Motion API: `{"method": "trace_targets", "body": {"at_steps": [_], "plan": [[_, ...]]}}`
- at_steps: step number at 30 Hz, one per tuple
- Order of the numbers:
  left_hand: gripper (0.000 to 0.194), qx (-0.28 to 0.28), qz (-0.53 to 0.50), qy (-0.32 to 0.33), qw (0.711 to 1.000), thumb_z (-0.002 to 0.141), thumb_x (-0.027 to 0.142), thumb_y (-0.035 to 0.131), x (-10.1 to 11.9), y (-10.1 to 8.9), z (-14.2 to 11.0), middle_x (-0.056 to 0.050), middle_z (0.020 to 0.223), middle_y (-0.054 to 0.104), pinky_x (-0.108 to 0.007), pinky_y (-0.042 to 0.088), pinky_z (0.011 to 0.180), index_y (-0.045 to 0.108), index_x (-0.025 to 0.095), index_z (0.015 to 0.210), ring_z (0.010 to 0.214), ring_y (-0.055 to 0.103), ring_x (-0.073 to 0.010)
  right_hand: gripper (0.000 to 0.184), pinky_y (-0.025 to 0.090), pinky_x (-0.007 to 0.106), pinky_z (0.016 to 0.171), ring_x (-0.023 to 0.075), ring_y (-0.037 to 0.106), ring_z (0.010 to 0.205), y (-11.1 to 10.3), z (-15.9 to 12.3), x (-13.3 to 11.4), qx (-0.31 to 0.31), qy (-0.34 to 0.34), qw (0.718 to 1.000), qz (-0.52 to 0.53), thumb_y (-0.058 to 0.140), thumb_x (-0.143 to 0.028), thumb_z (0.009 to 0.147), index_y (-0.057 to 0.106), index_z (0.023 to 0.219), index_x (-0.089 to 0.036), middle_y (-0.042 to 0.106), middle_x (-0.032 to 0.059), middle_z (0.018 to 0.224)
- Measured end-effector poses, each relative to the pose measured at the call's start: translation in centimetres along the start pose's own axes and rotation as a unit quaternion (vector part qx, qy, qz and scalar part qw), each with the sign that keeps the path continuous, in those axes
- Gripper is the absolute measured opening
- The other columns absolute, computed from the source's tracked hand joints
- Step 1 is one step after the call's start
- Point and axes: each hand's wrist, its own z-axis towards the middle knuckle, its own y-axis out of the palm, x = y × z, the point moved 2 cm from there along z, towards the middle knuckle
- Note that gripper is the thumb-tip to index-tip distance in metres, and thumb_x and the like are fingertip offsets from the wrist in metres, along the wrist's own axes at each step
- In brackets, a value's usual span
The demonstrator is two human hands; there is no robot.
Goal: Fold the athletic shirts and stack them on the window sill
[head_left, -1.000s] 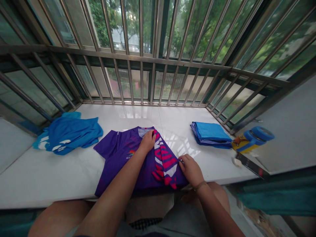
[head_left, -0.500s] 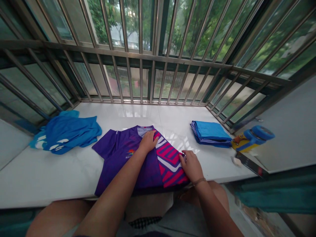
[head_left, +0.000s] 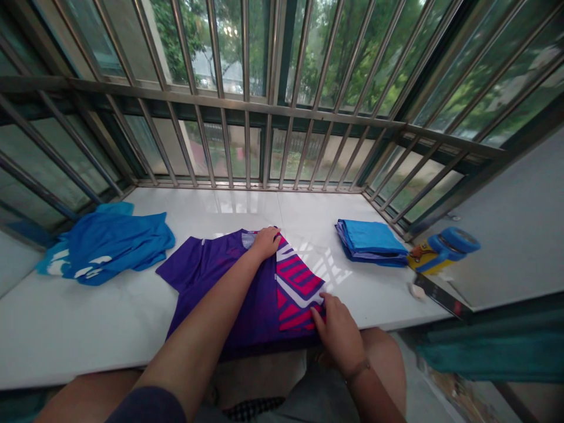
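Observation:
A purple short-sleeved T-shirt (head_left: pixel 207 276) lies on the white sill in front of me, its right side folded inward so a pink and white striped panel (head_left: pixel 297 288) faces up. My left hand (head_left: pixel 265 244) reaches across the shirt, its fingers closed on the cloth beside the collar, at the top of the fold. At the lower right edge of the striped panel is my right hand (head_left: pixel 339 323), thumb on top and fingers curled at the cloth's edge. Part of the shirt's lower front is hidden behind my left forearm.
A crumpled blue garment (head_left: pixel 114 244) lies at the left. To the right sits a stack of folded blue clothes (head_left: pixel 370 241), with a blue and yellow bottle (head_left: pixel 443 249) and a dark flat box (head_left: pixel 443 296) beside it. Metal window bars (head_left: pixel 264 108) line the back.
My right hand has slid down and slightly left along the folded edge, and its thumb now lies on the striped cloth. My left hand stays by the collar. The view has shifted slightly.

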Motion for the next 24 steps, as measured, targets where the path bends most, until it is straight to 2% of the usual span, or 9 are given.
{"method": "trace_targets", "body": {"at_steps": [4, 7, 9, 11, 14, 16, 19, 21, 24], "plan": [[0.039, 0.013, 0.016, 0.000, 1.000, 0.102, 0.031, 0.063, -0.2, 0.1, -0.1, -0.016, 0.137, 0.071, -0.045, 0.049, 0.116, 0.070, 0.018, 0.138, 0.126, 0.066, -0.0308, 0.033, 0.055, 0.042, 0.095, 0.0305, 0.068, 0.114, 0.6, -1.6, -0.9, -0.024, -0.080, 0.996, -0.006, 0.063, -0.038, 0.106, 0.067, 0.135, -0.023, 0.071, 0.0133, 0.126], [0.044, 0.032, 0.032, -0.004, 0.999, 0.101, 0.031, 0.066, 0.0, 0.0, -0.6, -0.018, 0.145, 0.066, -0.049, 0.046, 0.118, 0.067, 0.018, 0.143, 0.132, 0.062, -0.0336, 0.017, 0.054, 0.038, 0.087, 0.0276, 0.069, 0.106, 1.2, -1.7, -1.2, -0.038, -0.109, 0.993, -0.025, 0.064, -0.031, 0.106, 0.072, 0.120, -0.025, 0.073, 0.0095, 0.117], [0.035, 0.029, 0.038, 0.011, 0.999, 0.103, 0.030, 0.065, 0.2, -0.1, -0.7, -0.016, 0.144, 0.067, -0.048, 0.045, 0.119, 0.072, 0.020, 0.136, 0.132, 0.062, -0.0324, 0.013, 0.052, 0.037, 0.084, 0.0256, 0.069, 0.100, 1.6, -1.6, -1.4, -0.033, -0.121, 0.991, -0.042, 0.062, -0.026, 0.107, 0.074, 0.111, -0.025, 0.074, 0.0074, 0.110], [0.023, 0.006, 0.040, 0.041, 0.998, 0.105, 0.029, 0.061, 0.4, -0.2, -0.8, -0.012, 0.133, 0.074, -0.043, 0.048, 0.116, 0.078, 0.022, 0.119, 0.125, 0.066, -0.0278, 0.015, 0.050, 0.036, 0.083, 0.0238, 0.068, 0.095, 1.7, -1.5, -1.6, -0.024, -0.143, 0.988, -0.052, 0.060, -0.024, 0.108, 0.075, 0.106, -0.026, 0.075, 0.0058, 0.104], [0.025, -0.022, 0.044, 0.069, 0.996, 0.108, 0.030, 0.056, 0.7, -0.4, -0.7, -0.010, 0.118, 0.079, -0.037, 0.052, 0.110, 0.080, 0.021, 0.107, 0.116, 0.071, -0.0239, 0.015, 0.050, 0.036, 0.083, 0.0228, 0.068, 0.092, 1.4, -1.3, -2.1, -0.020, -0.178, 0.983, -0.049, 0.060, -0.027, 0.109, 0.075, 0.104, -0.026, 0.075, 0.0042, 0.100], [0.025, -0.026, 0.054, 0.066, 0.996, 0.107, 0.031, 0.058, 1.1, -0.5, -0.6, -0.013, 0.118, 0.078, -0.039, 0.054, 0.107, 0.079, 0.018, 0.109, 0.114, 0.072, -0.0259, 0.016, 0.053, 0.038, 0.087, 0.0239, 0.069, 0.096, 0.9, -0.8, -2.2, -0.013, -0.177, 0.983, -0.041, 0.060, -0.030, 0.110, 0.075, 0.109, -0.027, 0.077, 0.0051, 0.105], [0.027, -0.024, 0.072, 0.053, 0.996, 0.104, 0.030, 0.061, 2.8, -0.3, -0.9, -0.020, 0.127, 0.076, -0.048, 0.053, 0.110, 0.078, 0.013, 0.117, 0.121, 0.071, -0.0330, 0.031, 0.053, 0.043, 0.106, 0.0273, 0.069, 0.121, 0.6, 0.6, -1.9, 0.031, -0.151, 0.988, -0.030, 0.056, -0.032, 0.110, 0.071, 0.136, -0.023, 0.075, 0.0119, 0.133], [0.031, -0.017, 0.081, 0.052, 0.995, 0.105, 0.026, 0.058, 4.6, 0.3, -1.7, -0.024, 0.143, 0.070, -0.054, 0.046, 0.120, 0.075, 0.012, 0.127, 0.135, 0.065, -0.0356, 0.048, 0.046, 0.047, 0.119, 0.0305, 0.059, 0.143, 1.0, 1.7, -1.5, 0.046, -0.134, 0.989, -0.038, 0.055, -0.036, 0.110, 0.060, 0.154, -0.017, 0.063, 0.0175, 0.156], [0.042, -0.029, 0.072, 0.075, 0.994, 0.107, 0.030, 0.054, 7.3, 2.0, -3.6, -0.020, 0.161, 0.060, -0.054, 0.035, 0.130, 0.067, 0.017, 0.146, 0.151, 0.053, -0.0327, 0.068, 0.036, 0.056, 0.129, 0.0348, 0.040, 0.161, 2.2, 3.0, -0.9, -0.016, -0.078, 0.994, -0.071, 0.051, -0.045, 0.109, 0.043, 0.168, -0.012, 0.040, 0.0201, 0.175]]}}
